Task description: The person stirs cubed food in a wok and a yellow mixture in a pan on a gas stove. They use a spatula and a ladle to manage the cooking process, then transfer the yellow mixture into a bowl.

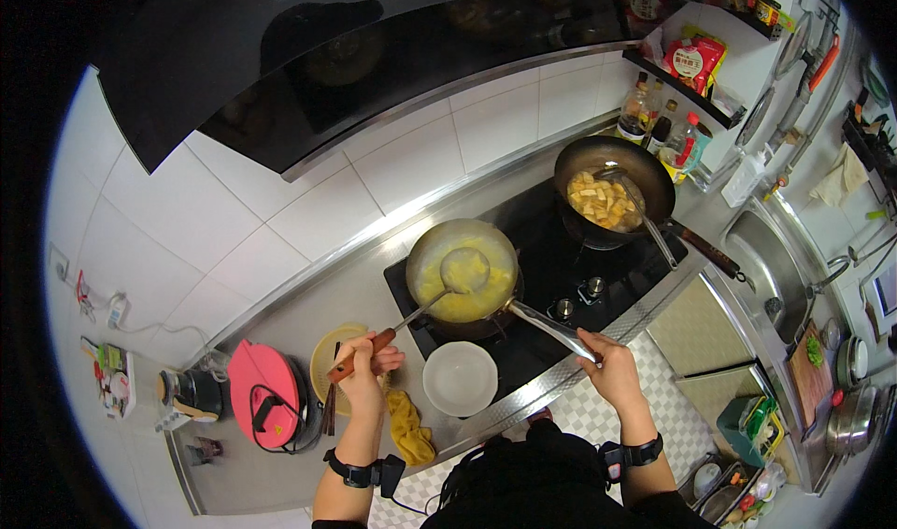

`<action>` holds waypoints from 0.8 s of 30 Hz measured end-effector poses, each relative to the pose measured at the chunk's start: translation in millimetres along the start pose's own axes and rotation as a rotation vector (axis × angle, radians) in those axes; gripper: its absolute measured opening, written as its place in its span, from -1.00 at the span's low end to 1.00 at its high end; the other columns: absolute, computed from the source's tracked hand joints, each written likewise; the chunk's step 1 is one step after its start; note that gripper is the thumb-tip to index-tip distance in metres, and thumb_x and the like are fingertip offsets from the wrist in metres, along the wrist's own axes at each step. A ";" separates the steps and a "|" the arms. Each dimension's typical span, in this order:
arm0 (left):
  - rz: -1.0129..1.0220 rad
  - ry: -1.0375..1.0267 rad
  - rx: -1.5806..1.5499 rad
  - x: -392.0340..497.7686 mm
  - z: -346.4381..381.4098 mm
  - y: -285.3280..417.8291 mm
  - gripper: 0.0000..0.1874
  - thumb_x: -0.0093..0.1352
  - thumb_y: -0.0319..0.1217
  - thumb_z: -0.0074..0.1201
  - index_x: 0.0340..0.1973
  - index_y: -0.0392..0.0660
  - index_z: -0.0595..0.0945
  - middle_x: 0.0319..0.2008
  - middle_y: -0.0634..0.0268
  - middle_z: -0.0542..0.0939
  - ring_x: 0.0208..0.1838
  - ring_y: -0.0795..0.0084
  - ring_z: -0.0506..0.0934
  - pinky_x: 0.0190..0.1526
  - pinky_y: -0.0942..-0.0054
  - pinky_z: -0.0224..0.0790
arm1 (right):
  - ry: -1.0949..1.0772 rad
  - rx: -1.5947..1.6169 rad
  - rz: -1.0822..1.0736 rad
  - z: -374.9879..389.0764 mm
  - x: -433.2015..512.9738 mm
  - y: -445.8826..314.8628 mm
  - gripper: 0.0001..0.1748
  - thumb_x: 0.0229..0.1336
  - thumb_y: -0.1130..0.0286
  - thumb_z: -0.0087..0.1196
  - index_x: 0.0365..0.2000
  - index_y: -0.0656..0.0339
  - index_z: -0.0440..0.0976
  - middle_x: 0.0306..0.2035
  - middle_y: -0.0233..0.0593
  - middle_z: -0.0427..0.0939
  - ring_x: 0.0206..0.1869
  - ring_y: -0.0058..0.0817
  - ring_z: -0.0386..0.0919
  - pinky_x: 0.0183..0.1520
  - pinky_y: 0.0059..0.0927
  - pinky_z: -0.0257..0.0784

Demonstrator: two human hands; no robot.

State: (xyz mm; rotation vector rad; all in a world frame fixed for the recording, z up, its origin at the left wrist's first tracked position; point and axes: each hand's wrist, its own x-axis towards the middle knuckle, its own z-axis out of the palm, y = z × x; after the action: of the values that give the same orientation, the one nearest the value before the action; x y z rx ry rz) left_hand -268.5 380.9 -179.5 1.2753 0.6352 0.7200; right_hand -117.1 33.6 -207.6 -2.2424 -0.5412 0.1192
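My left hand (363, 371) grips the wooden handle of a ladle (427, 307). The ladle's round bowl sits in yellow, egg-like soup inside a metal pan (415, 266) on the left burner. My right hand (608, 364) is closed around that pan's metal handle (553, 329). Just in front of the pan stands a white bowl (460, 378), with no food seen in it. On the right burner a dark wok (655, 168) holds cubed tofu-like pieces (596, 198) in broth, with a second metal ladle (648, 224) resting in it.
A yellow cloth (408, 431), a yellow basket (322, 354) and a pink-lidded electric pan (263, 389) lie left of the black cooktop (543, 269). Sauce bottles (636, 112) stand behind the wok. The wok's handle (708, 248) juts toward the sink (764, 269). A range hood (392, 73) hangs above.
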 end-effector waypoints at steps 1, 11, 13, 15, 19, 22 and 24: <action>0.006 0.004 0.004 -0.4 -0.6 2.2 -0.71 0.51 -0.25 -0.01 -0.12 -0.28 0.53 -0.40 -0.03 0.67 -0.46 0.18 0.69 -0.42 0.38 0.59 | -0.001 -0.001 -0.001 0.0 0.1 0.2 -0.43 -0.03 0.58 0.35 0.08 0.20 0.56 0.00 -0.04 0.64 -0.28 -0.25 0.66 -0.19 -0.37 0.58; 0.019 0.037 0.020 -5.6 -7.3 14.6 -0.70 0.52 -0.25 -0.02 -0.14 -0.28 0.54 -0.40 -0.02 0.68 -0.46 0.18 0.69 -0.43 0.39 0.57 | -0.003 -0.003 -0.004 2.0 0.3 2.5 -0.42 -0.03 0.58 0.35 0.09 0.20 0.55 0.00 -0.05 0.64 -0.31 -0.28 0.64 -0.21 -0.40 0.56; 0.027 0.031 0.020 -7.7 -7.7 16.0 -0.71 0.52 -0.26 -0.03 -0.14 -0.28 0.55 -0.40 -0.02 0.68 -0.46 0.18 0.69 -0.43 0.39 0.57 | -0.020 0.001 0.010 0.7 0.3 1.8 -0.43 -0.01 0.57 0.34 0.10 0.21 0.55 0.00 -0.04 0.64 -0.29 -0.27 0.65 -0.20 -0.41 0.57; 0.028 0.038 0.020 -10.2 -8.5 18.0 -0.72 0.52 -0.27 -0.03 -0.14 -0.29 0.55 -0.40 -0.02 0.68 -0.46 0.17 0.69 -0.43 0.38 0.57 | -0.032 0.030 0.023 -1.7 0.5 0.8 -0.44 0.00 0.50 0.35 0.09 0.18 0.56 0.03 0.02 0.62 -0.23 -0.17 0.67 -0.13 -0.33 0.58; 0.031 0.052 0.028 -17.2 -13.8 25.5 -0.73 0.50 -0.30 -0.04 -0.13 -0.29 0.54 -0.40 -0.04 0.68 -0.46 0.16 0.69 -0.42 0.36 0.58 | 0.039 0.011 -0.106 -11.3 1.2 -1.6 -0.47 0.06 0.45 0.32 0.10 0.22 0.55 0.10 0.11 0.56 -0.06 -0.07 0.65 0.00 -0.28 0.56; 0.033 0.047 0.033 -26.8 -21.1 33.9 -0.69 0.49 -0.22 -0.01 -0.11 -0.24 0.54 -0.42 -0.03 0.68 -0.48 0.19 0.69 -0.43 0.36 0.59 | 0.031 0.061 -0.001 -19.6 3.3 -3.4 -0.50 0.11 0.45 0.27 0.11 0.26 0.53 0.12 0.16 0.53 0.11 0.01 0.56 0.14 -0.22 0.48; 0.040 0.029 0.026 -35.4 -27.6 41.1 -0.69 0.48 -0.19 0.01 -0.11 -0.21 0.55 -0.42 -0.03 0.68 -0.49 0.19 0.68 -0.44 0.36 0.59 | 0.037 0.081 -0.010 -23.8 5.3 -4.5 -0.50 0.13 0.45 0.26 0.11 0.28 0.52 0.12 0.17 0.53 0.15 0.04 0.53 0.18 -0.19 0.45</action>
State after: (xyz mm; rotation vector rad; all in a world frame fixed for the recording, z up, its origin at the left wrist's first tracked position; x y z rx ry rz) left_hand -317.1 376.0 -143.1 1.3066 0.6455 0.7663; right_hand -107.8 21.9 -187.8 -2.1588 -0.5190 0.0929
